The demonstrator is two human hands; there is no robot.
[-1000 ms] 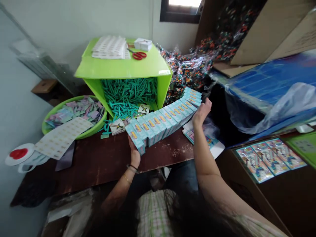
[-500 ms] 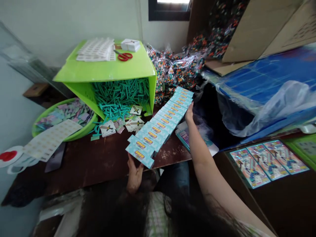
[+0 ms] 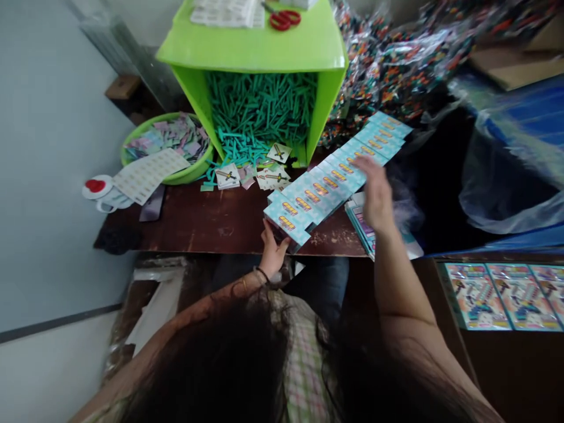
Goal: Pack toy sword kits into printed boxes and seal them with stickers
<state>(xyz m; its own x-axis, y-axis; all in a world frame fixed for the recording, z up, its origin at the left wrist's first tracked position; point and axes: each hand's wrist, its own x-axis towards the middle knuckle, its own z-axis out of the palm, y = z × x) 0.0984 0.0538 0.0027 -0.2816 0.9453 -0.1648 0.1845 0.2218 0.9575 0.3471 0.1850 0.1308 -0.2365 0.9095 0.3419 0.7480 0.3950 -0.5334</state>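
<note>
A slanting row of light-blue printed cardboard boxes [image 3: 328, 183], packed face to face with yellow logos upward, lies across the dark table. At its near end, my left hand [image 3: 274, 249] grips the closest box, thumb and fingers against its lower edge. My right hand [image 3: 376, 194] is over the right side of the row, fingers stretched out and blurred by motion, holding nothing visible. Whether its fingertips touch the box tops I cannot tell. Beneath my right forearm lies a stack of flat printed cartons [image 3: 363, 226], partly hidden.
A green bin [image 3: 259, 50] on its side holds teal plastic sticks [image 3: 264, 106]; red scissors [image 3: 284, 20] lie on top. Left of it stands a green basin [image 3: 194, 171] of small packets. Sword-picture cards [image 3: 228, 175] lie in front. Bagged coloured pieces [image 3: 392, 70] and printed packages [image 3: 478, 296] are at right.
My right hand has left the far end of the row and come back toward me over the boxes. My left hand stays at the near end. The camera view has shifted.
</note>
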